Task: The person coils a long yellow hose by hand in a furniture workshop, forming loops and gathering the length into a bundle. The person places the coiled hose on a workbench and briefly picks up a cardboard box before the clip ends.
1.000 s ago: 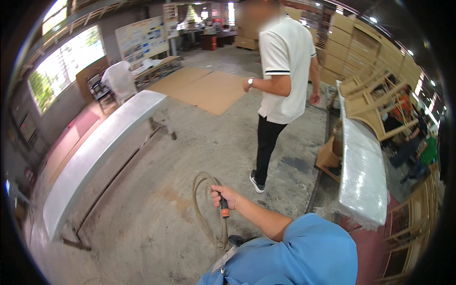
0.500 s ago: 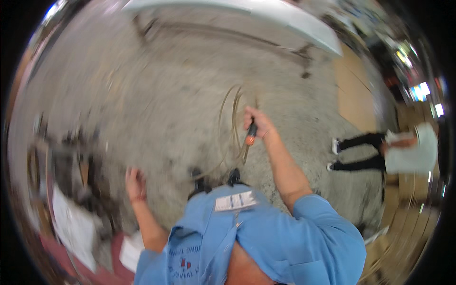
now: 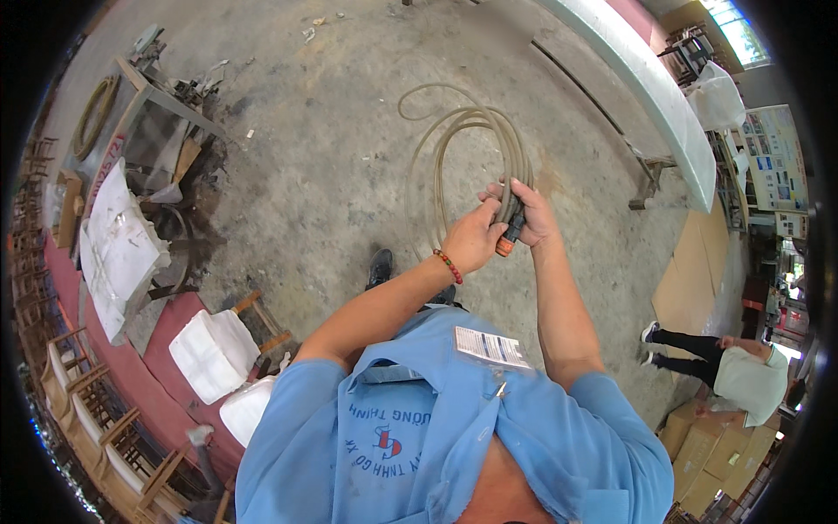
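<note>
A coil of thin, yellowish-brown, see-through hose hangs in several loops in front of my body. My right hand is closed around the gathered loops and a black coupling with an orange end. Beside it, my left hand, with a beaded bracelet at the wrist, is closed on the hose from the left. One smaller loop sticks out at the far upper left of the coil. The fingers partly hide where the hose meets the coupling.
A long white-covered table runs along the upper right. Flat cardboard lies on the floor near a person in a light shirt. At left stand a metal frame, another hose coil and white-wrapped pieces.
My left hand has come from the lower left, apart from the hose, to the coil beside my right hand. The loops are gathered higher, and the view has turned.
</note>
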Demonstrator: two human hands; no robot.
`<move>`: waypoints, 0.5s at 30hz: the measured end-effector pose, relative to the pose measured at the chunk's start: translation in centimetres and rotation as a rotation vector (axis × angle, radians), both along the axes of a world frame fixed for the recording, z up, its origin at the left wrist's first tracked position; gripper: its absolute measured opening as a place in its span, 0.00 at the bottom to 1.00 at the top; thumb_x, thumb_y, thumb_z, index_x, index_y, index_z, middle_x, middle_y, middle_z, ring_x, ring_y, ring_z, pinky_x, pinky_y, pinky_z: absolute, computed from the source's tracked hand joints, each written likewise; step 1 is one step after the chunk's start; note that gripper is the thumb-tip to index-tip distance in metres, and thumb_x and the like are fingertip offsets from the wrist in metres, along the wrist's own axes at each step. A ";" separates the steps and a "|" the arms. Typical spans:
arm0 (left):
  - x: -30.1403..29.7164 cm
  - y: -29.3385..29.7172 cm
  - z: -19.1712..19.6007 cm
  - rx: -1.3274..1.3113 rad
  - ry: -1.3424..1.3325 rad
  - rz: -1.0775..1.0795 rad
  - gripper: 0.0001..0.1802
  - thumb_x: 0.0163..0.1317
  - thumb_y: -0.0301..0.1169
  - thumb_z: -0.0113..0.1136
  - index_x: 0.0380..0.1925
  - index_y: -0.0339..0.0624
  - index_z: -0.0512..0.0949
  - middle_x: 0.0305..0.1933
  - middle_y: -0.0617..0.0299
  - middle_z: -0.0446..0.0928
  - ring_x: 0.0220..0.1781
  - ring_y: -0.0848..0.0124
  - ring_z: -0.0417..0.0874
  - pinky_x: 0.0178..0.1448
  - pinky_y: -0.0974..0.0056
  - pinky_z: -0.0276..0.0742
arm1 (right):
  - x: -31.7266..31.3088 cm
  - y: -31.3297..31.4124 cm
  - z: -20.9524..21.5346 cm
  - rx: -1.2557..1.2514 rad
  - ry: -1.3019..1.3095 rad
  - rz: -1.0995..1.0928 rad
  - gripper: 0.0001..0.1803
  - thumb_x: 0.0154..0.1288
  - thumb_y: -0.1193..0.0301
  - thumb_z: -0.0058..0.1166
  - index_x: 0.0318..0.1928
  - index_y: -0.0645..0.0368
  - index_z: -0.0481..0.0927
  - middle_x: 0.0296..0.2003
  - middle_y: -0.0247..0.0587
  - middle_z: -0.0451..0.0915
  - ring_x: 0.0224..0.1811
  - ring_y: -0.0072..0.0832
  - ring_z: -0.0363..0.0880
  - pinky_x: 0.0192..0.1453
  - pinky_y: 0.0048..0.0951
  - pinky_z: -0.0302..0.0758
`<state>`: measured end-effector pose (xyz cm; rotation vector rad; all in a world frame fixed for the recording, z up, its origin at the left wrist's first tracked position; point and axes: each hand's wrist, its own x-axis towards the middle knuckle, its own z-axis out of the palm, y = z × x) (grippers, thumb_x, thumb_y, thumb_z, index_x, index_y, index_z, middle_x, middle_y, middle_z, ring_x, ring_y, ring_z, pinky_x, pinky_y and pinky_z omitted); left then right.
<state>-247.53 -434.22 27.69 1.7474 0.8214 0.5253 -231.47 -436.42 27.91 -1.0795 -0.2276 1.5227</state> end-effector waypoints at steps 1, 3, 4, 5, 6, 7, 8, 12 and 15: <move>0.0 -0.3 -0.1 0.016 -0.028 -0.011 0.14 0.59 0.30 0.56 0.43 0.39 0.67 0.36 0.44 0.77 0.38 0.47 0.79 0.40 0.49 0.72 | 0.1 -0.4 -0.3 -0.013 -0.017 -0.035 0.14 0.66 0.66 0.50 0.47 0.61 0.73 0.42 0.51 0.80 0.46 0.44 0.80 0.47 0.45 0.80; -0.2 -0.9 -0.4 0.057 -0.023 -0.095 0.13 0.59 0.30 0.55 0.42 0.39 0.67 0.37 0.45 0.76 0.39 0.47 0.78 0.40 0.49 0.73 | 0.7 -1.2 -0.6 0.057 0.024 -0.046 0.14 0.66 0.66 0.49 0.48 0.61 0.73 0.40 0.49 0.81 0.45 0.42 0.81 0.46 0.44 0.80; -0.4 -1.2 -0.4 0.086 -0.030 -0.131 0.12 0.60 0.30 0.55 0.41 0.39 0.67 0.37 0.46 0.75 0.39 0.48 0.78 0.40 0.49 0.73 | 1.0 -1.7 -0.7 0.051 0.046 -0.068 0.14 0.66 0.66 0.49 0.48 0.61 0.73 0.39 0.47 0.81 0.44 0.41 0.81 0.46 0.44 0.80; -0.7 -1.4 -0.5 0.095 -0.004 -0.170 0.13 0.59 0.30 0.56 0.43 0.40 0.67 0.38 0.47 0.75 0.39 0.48 0.78 0.40 0.49 0.73 | 1.4 -2.1 -0.7 0.074 0.065 -0.054 0.14 0.66 0.65 0.49 0.48 0.60 0.73 0.38 0.45 0.81 0.42 0.39 0.81 0.45 0.43 0.80; -0.9 -1.7 -0.6 0.117 0.003 -0.210 0.15 0.59 0.30 0.56 0.44 0.41 0.68 0.38 0.48 0.75 0.39 0.48 0.78 0.40 0.50 0.73 | 1.7 -2.5 -0.7 0.070 0.083 -0.049 0.14 0.66 0.64 0.49 0.48 0.59 0.72 0.37 0.42 0.80 0.40 0.37 0.81 0.44 0.43 0.80; -1.1 -1.8 -0.7 0.133 0.022 -0.246 0.16 0.58 0.31 0.57 0.46 0.41 0.69 0.39 0.49 0.75 0.39 0.49 0.78 0.40 0.50 0.74 | 1.9 -2.8 -0.6 0.075 0.099 -0.055 0.14 0.67 0.64 0.49 0.49 0.58 0.72 0.36 0.40 0.80 0.38 0.35 0.81 0.43 0.43 0.80; -1.3 -2.0 -0.8 0.148 0.026 -0.273 0.15 0.59 0.31 0.57 0.45 0.41 0.69 0.38 0.50 0.74 0.39 0.49 0.78 0.40 0.51 0.74 | 2.1 -3.2 -0.5 0.075 0.096 -0.046 0.14 0.67 0.63 0.48 0.49 0.57 0.72 0.35 0.39 0.80 0.35 0.33 0.81 0.41 0.41 0.79; -1.8 -2.6 -1.2 0.179 0.040 -0.365 0.12 0.61 0.31 0.54 0.42 0.42 0.67 0.35 0.51 0.73 0.39 0.51 0.77 0.40 0.51 0.73 | 2.1 -4.6 0.1 0.125 0.069 -0.038 0.15 0.67 0.62 0.47 0.49 0.57 0.71 0.32 0.37 0.78 0.28 0.27 0.77 0.33 0.35 0.76; -2.0 -3.0 -1.4 0.211 0.030 -0.439 0.11 0.62 0.32 0.53 0.41 0.42 0.67 0.34 0.51 0.72 0.38 0.51 0.77 0.40 0.52 0.73 | 2.0 -5.5 0.7 0.130 0.040 -0.081 0.15 0.67 0.62 0.48 0.49 0.57 0.71 0.29 0.35 0.77 0.25 0.25 0.74 0.31 0.34 0.74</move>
